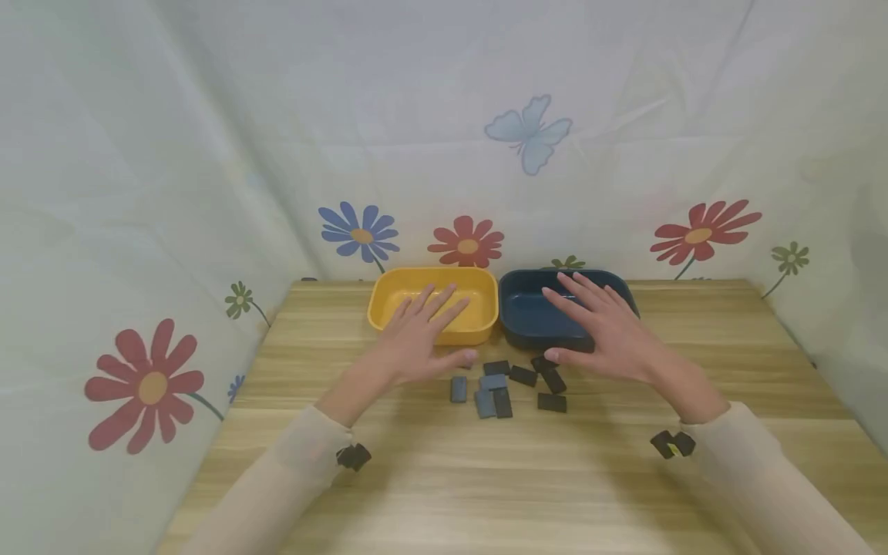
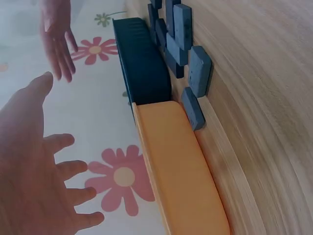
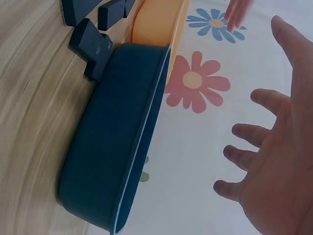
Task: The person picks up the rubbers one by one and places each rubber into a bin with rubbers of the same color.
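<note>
My left hand, fingers spread and straight, hovers over the front of the yellow bin and holds nothing. Over the dark blue bin my right hand is held the same way, palm down and apart from the rim. Several small rectangular blocks lie loosely grouped on the table in front of the bins. Some are grey-blue, like this block; others are black, like this block. In the left wrist view a grey block lies close beside the yellow bin. My left hand partly hides one block.
Both bins stand side by side at the back of the wooden table. Behind them hangs a pale cloth printed with flowers and a butterfly, and it continues along the sides. Dark wrist devices sit at both sleeve cuffs.
</note>
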### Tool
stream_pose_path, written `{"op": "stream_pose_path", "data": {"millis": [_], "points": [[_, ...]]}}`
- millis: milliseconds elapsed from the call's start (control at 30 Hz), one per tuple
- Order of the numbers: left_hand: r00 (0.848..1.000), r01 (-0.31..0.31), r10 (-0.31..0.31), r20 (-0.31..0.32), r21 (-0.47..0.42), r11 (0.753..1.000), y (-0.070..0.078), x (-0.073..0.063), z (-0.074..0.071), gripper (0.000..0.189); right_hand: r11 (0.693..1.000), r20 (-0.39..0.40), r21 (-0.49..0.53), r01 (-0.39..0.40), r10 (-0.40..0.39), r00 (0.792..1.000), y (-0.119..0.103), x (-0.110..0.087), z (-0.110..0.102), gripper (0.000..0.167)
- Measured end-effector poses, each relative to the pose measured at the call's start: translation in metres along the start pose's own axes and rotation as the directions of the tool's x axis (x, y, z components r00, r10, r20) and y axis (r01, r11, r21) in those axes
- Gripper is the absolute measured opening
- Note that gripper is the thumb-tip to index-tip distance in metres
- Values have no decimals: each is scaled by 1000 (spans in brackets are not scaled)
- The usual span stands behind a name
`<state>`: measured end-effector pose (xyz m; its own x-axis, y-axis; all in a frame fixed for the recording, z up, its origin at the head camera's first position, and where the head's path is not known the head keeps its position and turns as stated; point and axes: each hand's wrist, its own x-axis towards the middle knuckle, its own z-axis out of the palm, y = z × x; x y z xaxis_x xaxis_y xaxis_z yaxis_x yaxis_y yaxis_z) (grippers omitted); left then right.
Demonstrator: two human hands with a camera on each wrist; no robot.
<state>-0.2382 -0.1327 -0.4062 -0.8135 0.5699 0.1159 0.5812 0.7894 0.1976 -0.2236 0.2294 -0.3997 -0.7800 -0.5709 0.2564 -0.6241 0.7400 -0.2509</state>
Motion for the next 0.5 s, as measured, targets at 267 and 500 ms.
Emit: {"op": "stream_pose_path", "data": {"millis": [267,500], "points": [[997,32,-37,-66,-71,997,-20,-13,-19,90,997,-30,72,33,-31,999,-5,-7,-13,93],[971,136,-189,-145,-311,940,-53,-32,-45,82,962,23,267,50,-58,998,-27,-8,-25,88]]}}
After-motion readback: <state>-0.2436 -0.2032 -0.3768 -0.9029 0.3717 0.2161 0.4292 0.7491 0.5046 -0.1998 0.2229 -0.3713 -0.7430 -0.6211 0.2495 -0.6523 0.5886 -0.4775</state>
